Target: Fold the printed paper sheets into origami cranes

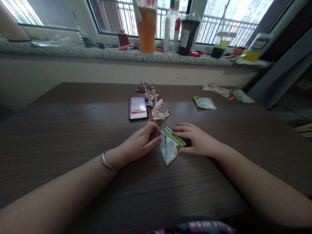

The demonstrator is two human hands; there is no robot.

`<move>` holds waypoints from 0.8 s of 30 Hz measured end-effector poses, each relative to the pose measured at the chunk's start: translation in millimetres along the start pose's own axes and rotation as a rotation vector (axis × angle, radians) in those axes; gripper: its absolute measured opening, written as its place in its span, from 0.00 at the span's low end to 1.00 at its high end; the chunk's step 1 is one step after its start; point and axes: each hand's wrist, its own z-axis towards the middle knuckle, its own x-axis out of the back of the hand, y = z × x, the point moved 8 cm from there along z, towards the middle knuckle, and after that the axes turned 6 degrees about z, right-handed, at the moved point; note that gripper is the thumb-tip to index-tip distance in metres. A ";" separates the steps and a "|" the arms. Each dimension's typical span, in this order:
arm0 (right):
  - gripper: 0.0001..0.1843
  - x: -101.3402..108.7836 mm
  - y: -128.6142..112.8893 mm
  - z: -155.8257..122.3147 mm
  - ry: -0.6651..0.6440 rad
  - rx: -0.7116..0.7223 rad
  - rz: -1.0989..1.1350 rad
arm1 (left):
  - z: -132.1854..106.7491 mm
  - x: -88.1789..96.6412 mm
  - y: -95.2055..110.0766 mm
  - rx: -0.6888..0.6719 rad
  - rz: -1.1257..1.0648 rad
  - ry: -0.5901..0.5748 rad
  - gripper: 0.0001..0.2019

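A green printed paper [170, 148], folded into a triangle, lies flat on the dark wooden table [73, 136] right in front of me. My left hand [140, 143] presses its left edge with curled fingertips and thumb. A silver bangle [107, 161] circles that wrist. My right hand [197, 139] pinches the paper's right corner between thumb and fingers. Just beyond the paper lie a phone [138, 108] and a row of several folded paper cranes [153, 100].
Loose printed leaflets [204, 102] and more flyers [227, 92] lie at the table's far right. The stone windowsill [97, 53] holds an orange drink cup [147, 27], a white bottle [170, 27], a dark drink cup [187, 34] and small clutter.
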 end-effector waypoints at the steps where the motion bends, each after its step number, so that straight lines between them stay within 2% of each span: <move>1: 0.32 -0.1 0.1 0.0 -0.002 0.001 -0.008 | 0.1 2.2 0.7 -0.012 -0.014 0.029 0.12; 4: 0.32 0.7 0.1 -0.5 0.006 0.002 -0.009 | 1.4 4.9 3.7 -0.037 0.001 0.042 0.12; 8: 0.31 1.6 -0.3 -0.8 0.019 0.008 0.009 | 2.3 -0.9 9.8 -0.091 0.073 -0.071 0.14; 11: 0.30 1.6 0.9 -0.3 0.028 -0.005 0.008 | 0.0 -5.9 14.2 -0.177 0.103 -0.105 0.15; 14: 0.28 3.5 3.7 0.2 0.058 -0.037 -0.006 | -1.8 -12.3 11.4 -0.219 0.152 -0.117 0.13; 18: 0.31 7.5 6.6 -0.5 0.111 -0.054 0.004 | -0.3 -8.8 5.7 -0.220 0.169 -0.041 0.08; 22: 0.19 5.7 4.8 -1.3 0.102 0.019 0.025 | -0.2 -1.3 11.1 -0.279 0.281 -0.001 0.04; 24: 0.15 4.7 4.5 -1.6 0.088 0.042 0.029 | -1.0 -0.1 15.5 -0.321 0.348 -0.008 0.05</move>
